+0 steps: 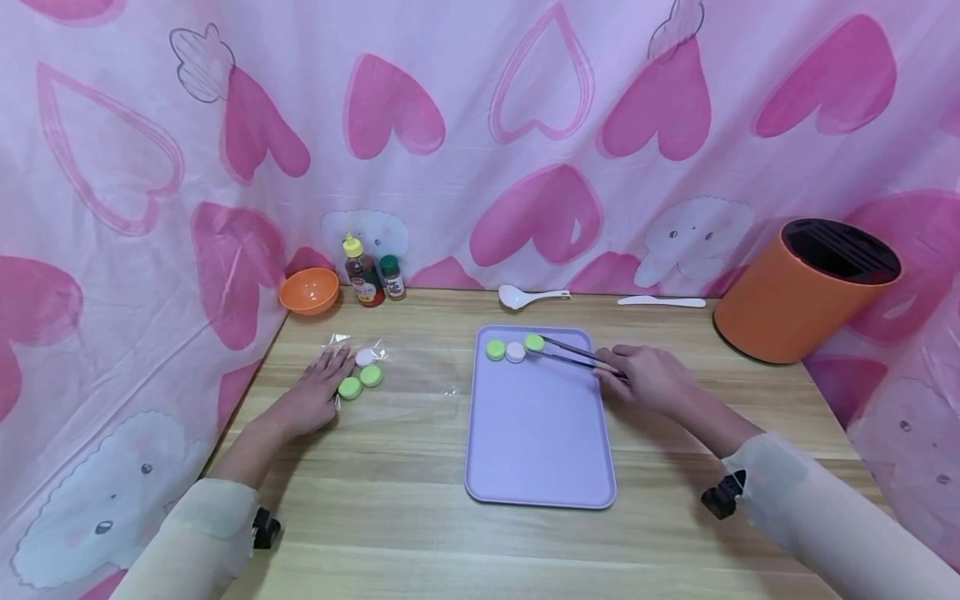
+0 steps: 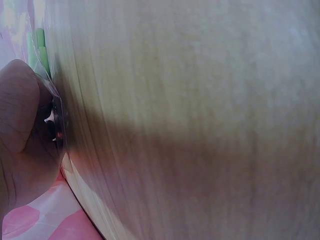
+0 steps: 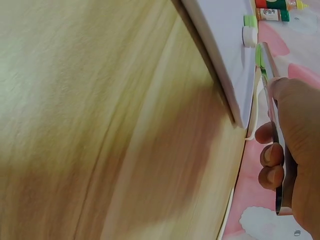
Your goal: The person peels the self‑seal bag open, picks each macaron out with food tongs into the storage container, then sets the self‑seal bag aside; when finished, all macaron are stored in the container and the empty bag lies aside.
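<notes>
My right hand (image 1: 647,377) grips metal tongs (image 1: 573,352). Between their tips is a green macaron (image 1: 534,342), at the far end of the lilac tray (image 1: 536,450). Left of it on the tray sit another green macaron (image 1: 495,350) and a pale pink macaron (image 1: 515,352). In the right wrist view the fingers wrap round the tongs (image 3: 280,145). My left hand (image 1: 311,396) rests with its fingers extended on clear plastic packaging (image 1: 412,367). Beside its fingertips, at the packaging, lie a pale macaron (image 1: 365,357) and two green macarons (image 1: 360,382).
Along the back stand an orange bowl (image 1: 309,292), a yellow-capped bottle (image 1: 363,275) and a green-capped jar (image 1: 392,279). A white spoon (image 1: 528,297) and white knife (image 1: 662,302) lie behind the tray. An orange knife block (image 1: 787,300) stands back right. Pink heart-print curtains (image 1: 420,108) border the table.
</notes>
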Available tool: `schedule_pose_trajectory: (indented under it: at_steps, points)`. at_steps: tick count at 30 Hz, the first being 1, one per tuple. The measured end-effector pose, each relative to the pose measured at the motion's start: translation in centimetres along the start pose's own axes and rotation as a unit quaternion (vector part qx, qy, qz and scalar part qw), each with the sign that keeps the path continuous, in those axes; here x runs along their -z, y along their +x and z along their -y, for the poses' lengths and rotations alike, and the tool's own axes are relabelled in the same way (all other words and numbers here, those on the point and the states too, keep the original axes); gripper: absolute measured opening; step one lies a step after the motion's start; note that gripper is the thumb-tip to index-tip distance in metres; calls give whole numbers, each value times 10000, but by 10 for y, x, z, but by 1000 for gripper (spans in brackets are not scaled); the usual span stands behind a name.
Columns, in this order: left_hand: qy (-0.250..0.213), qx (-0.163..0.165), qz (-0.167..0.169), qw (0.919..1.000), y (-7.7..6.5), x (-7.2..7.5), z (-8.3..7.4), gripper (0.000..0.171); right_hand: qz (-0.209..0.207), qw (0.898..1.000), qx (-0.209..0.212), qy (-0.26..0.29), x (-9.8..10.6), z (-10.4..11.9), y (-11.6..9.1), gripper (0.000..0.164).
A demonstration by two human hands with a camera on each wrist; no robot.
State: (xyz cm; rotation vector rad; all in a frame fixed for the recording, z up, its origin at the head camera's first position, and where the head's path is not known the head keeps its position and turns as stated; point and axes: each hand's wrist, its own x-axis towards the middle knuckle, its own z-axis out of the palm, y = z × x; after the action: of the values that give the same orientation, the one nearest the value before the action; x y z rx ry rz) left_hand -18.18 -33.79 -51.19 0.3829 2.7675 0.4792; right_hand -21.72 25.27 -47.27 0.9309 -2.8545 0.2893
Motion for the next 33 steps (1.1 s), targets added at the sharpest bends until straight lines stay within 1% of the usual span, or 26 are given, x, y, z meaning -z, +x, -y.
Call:
schedule_pose_trajectory:
  at_steps: [5,10,18,24,26,30,33]
  points:
    - [-4,18,11,10000,-1,1,-2,86,379,9989,-271,60,-1,-3,-4,45]
    - [7,57,28,10000,-2,2,-4,87,590,9978,-299,38,-4,-4,-5,47]
    - [49,65,40,10000,0,1,-2,88,635,9975,-318,33,-8,-8,-7,49]
    - [28,100,42,9999,-1,1,-1,90,712,9964,-451,6,-9,-7,-8,53]
    - [22,65,15,10000,-1,1,-1,90,719,9962,-484,19,-9,-7,-8,54]
    - [52,70,33,10000,0,1,0,89,667,9964,-522,66,-9,-8,-9,55]
    - [59,51,27,10000,0,1,-1,88,551,9972,-493,77,-8,-9,-9,54]
